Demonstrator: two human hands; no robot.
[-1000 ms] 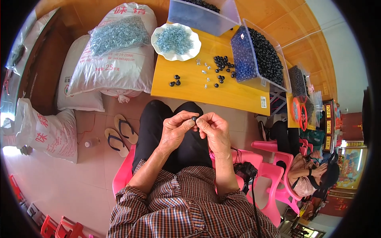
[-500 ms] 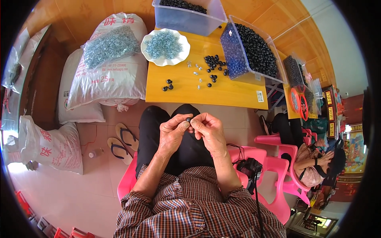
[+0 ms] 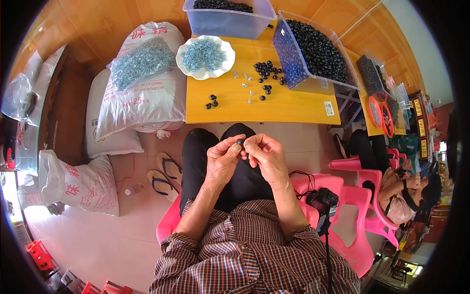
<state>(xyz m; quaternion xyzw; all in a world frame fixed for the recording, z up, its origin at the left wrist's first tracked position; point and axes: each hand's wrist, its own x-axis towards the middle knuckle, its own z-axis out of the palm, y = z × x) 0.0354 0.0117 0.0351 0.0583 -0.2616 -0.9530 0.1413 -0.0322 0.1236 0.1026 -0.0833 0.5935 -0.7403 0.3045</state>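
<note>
Left hand (image 3: 223, 161) pinched a black bead (image 3: 240, 141) over the lap (image 3: 240, 176); right hand (image 3: 268, 158) curled beside it, grip hard to see. At twelve o'clock stood a yellow table (image 3: 240, 113), white bowl (image 3: 203, 75) at eleven, sacks (image 3: 161, 98) at ten, pink chairs (image 3: 323, 183) at four

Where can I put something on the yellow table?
The yellow table has its biggest bare patch front right, between the scattered black beads and the white label. A little gap sits between the scalloped plate and leftmost beads. The back is crowded with translucent bins.
</note>
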